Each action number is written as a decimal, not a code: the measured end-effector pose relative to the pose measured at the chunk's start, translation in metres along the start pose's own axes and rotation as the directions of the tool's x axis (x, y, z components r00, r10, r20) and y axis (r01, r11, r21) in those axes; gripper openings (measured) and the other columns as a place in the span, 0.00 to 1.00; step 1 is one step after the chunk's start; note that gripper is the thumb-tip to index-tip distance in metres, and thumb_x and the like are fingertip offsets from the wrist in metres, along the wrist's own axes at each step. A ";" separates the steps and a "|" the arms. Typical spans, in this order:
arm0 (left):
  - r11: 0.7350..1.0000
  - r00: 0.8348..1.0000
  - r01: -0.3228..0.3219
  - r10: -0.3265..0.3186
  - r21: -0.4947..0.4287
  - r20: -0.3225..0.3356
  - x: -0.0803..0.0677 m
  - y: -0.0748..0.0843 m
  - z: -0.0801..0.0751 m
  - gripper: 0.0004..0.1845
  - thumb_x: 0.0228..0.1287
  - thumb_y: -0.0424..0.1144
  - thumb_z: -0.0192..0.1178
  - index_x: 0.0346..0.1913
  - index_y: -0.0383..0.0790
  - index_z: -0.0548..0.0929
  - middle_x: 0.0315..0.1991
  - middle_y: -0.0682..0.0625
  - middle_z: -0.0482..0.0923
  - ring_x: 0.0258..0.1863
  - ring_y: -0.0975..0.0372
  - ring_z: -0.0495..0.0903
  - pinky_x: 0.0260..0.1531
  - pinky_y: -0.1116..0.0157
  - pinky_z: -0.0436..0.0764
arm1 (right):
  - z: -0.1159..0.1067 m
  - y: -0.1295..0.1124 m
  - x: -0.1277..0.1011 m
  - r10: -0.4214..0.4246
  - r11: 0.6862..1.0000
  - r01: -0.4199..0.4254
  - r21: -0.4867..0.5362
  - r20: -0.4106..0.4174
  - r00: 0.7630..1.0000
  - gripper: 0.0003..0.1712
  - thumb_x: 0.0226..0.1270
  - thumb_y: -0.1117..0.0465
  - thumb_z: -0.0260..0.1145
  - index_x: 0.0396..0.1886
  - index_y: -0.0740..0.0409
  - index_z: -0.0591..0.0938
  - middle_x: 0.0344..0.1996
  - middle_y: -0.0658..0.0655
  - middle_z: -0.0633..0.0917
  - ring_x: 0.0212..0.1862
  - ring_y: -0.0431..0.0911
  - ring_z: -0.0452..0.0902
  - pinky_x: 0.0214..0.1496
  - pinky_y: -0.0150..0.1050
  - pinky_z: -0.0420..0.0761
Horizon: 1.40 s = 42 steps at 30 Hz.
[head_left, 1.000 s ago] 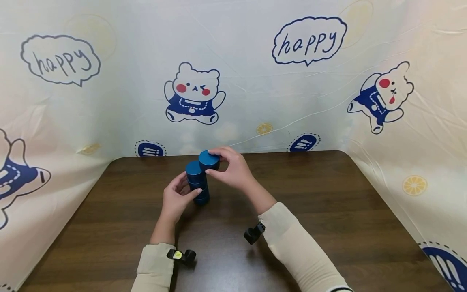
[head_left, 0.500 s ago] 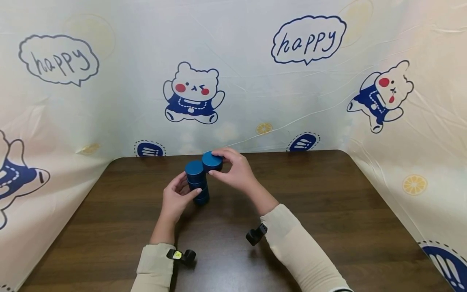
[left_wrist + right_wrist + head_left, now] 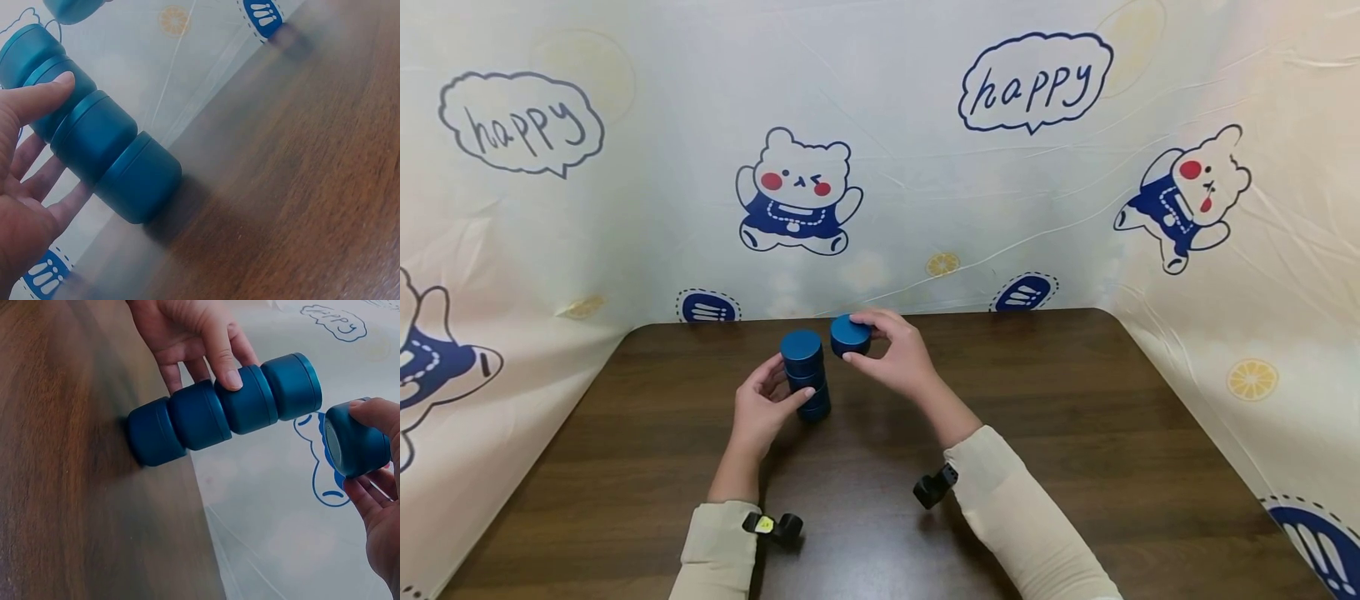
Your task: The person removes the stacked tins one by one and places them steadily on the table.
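Note:
Several small round blue lidded tins (image 3: 802, 348) stand stacked in one column near the table's back edge. My left hand (image 3: 762, 408) holds the column from the left, thumb on the near side and fingers behind; in the left wrist view that thumb lies on an upper tin (image 3: 62, 100). My right hand (image 3: 897, 357) pinches a separate blue tin (image 3: 850, 335) between thumb and fingers, up beside the column's top on its right. In the right wrist view a gap shows between this held tin (image 3: 353, 440) and the topmost stacked tin (image 3: 290, 387).
The brown wooden table (image 3: 880, 517) runs back to a pale curtain (image 3: 910, 167) printed with bears and "happy" bubbles. It hangs close behind the tins and along both sides. Small black cameras (image 3: 786, 527) sit on both wrists.
My right hand has moved right and slightly down with its tin, away from the column's top, and a gap has opened between them. The left hand and the column have not moved.

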<state>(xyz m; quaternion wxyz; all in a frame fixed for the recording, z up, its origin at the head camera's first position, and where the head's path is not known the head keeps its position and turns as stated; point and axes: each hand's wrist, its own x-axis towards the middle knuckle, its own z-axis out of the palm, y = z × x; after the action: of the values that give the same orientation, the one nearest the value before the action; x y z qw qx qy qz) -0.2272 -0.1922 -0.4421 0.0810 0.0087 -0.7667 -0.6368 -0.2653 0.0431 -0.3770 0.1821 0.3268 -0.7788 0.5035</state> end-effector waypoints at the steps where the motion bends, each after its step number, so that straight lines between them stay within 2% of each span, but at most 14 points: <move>1: 1.000 1.000 0.000 0.000 -0.002 -0.001 0.000 0.000 0.000 0.40 0.54 0.40 0.74 0.70 0.43 0.68 0.67 0.44 0.69 0.65 0.51 0.69 0.63 0.52 0.69 | 0.000 0.001 -0.001 0.002 1.000 -0.002 -0.002 -0.001 1.000 0.28 0.54 0.64 0.77 0.55 0.62 0.81 0.54 0.59 0.80 0.54 0.49 0.77 0.53 0.49 0.81; 15: 1.000 1.000 0.012 -0.012 -0.008 -0.001 0.000 0.001 0.000 0.40 0.55 0.38 0.73 0.70 0.42 0.68 0.67 0.44 0.69 0.65 0.52 0.69 0.64 0.52 0.69 | -0.001 0.012 -0.010 0.043 0.999 -0.043 -0.012 -0.018 0.999 0.27 0.53 0.64 0.78 0.54 0.63 0.81 0.54 0.60 0.80 0.53 0.51 0.78 0.53 0.49 0.81; 26: 1.000 1.000 0.025 -0.025 -0.006 0.003 0.000 0.001 0.000 0.41 0.54 0.39 0.74 0.71 0.42 0.67 0.68 0.44 0.68 0.65 0.52 0.69 0.64 0.53 0.69 | 0.001 0.021 -0.015 0.090 0.996 -0.090 -0.029 -0.010 0.996 0.28 0.53 0.64 0.78 0.55 0.62 0.81 0.55 0.59 0.80 0.54 0.50 0.78 0.54 0.42 0.81; 42: 0.999 0.999 0.033 -0.033 -0.009 0.006 -0.001 0.001 -0.001 0.41 0.55 0.39 0.73 0.71 0.42 0.67 0.68 0.44 0.68 0.65 0.52 0.68 0.64 0.53 0.69 | 0.008 0.037 -0.023 0.224 0.974 -0.223 0.048 -0.011 0.975 0.29 0.52 0.66 0.78 0.55 0.61 0.81 0.57 0.59 0.79 0.55 0.52 0.78 0.57 0.52 0.79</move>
<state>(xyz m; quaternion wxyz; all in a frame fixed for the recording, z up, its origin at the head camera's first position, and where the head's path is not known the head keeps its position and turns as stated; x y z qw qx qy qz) -0.2265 -0.1924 -0.4406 0.0681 0.0191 -0.7638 -0.6416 -0.2744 0.0539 -0.4192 0.1231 0.2370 -0.7972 0.5414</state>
